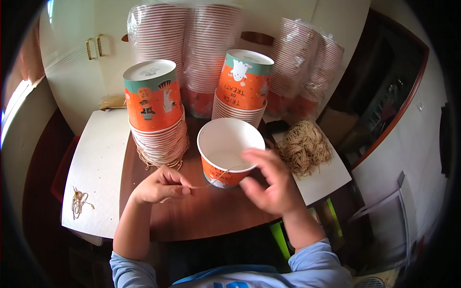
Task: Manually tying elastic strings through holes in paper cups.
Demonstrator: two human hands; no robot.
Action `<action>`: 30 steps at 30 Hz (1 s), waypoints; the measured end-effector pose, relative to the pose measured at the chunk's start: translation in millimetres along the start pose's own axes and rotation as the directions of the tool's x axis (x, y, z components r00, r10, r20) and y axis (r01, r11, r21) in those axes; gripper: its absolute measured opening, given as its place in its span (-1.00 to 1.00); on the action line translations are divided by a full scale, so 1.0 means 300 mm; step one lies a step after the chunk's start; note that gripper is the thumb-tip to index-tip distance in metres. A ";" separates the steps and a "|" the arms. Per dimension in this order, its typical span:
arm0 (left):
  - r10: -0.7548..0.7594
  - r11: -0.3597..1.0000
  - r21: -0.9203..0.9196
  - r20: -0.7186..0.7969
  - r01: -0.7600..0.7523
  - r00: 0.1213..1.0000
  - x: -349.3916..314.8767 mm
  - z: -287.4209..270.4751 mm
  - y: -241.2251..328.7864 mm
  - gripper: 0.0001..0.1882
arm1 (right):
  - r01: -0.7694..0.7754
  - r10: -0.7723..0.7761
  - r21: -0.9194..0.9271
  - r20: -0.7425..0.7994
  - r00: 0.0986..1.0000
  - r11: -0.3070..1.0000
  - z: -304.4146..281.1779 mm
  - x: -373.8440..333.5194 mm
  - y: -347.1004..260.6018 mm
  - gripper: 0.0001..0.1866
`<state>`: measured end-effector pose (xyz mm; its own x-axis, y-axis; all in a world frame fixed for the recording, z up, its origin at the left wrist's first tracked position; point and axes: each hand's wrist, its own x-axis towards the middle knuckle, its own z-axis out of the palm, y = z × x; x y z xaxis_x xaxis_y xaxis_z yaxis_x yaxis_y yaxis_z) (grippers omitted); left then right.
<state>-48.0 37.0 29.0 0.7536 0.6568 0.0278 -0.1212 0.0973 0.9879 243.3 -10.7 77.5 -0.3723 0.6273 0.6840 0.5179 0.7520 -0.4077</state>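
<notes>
A paper bucket stands upright on the brown table, white inside, with orange and green printing outside. A thin tan cord runs slack from my left hand to the bucket's near rim. My left hand, just left of the bucket, pinches the cord between thumb and fingertips. At the bucket's right side is my right hand, slightly blurred. Its thumb and fingers are spread apart, fingertips over the rim and thumb outside the wall. Whether it touches the rim I cannot tell.
Behind stand two upside-down stacks of printed buckets; cords hang round the left one. Taller plastic-wrapped stacks rise behind. A tangled cord heap lies at right, a small cord bundle on the white surface at left.
</notes>
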 end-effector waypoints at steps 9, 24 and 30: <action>-0.066 0.998 -0.012 0.168 0.069 0.984 0.030 0.015 -0.009 -0.79 | -0.069 0.031 0.156 0.232 0.972 0.985 0.185 0.040 -0.105 -0.54; -0.062 0.995 0.086 0.058 0.056 0.996 0.057 0.026 -0.004 -0.80 | -0.036 0.039 -0.290 0.003 0.999 0.956 -0.026 0.055 -0.031 -0.81; -0.014 0.994 0.112 0.075 0.006 0.997 0.060 0.057 -0.002 -0.80 | 0.025 -0.055 0.127 0.239 0.969 0.992 0.121 0.074 -0.163 -0.27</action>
<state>-23.5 36.0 31.6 0.8015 0.5975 0.0249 -0.0437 0.0171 0.9989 181.9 -26.1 90.7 -0.5735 0.6150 0.5411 0.4065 0.7872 -0.4638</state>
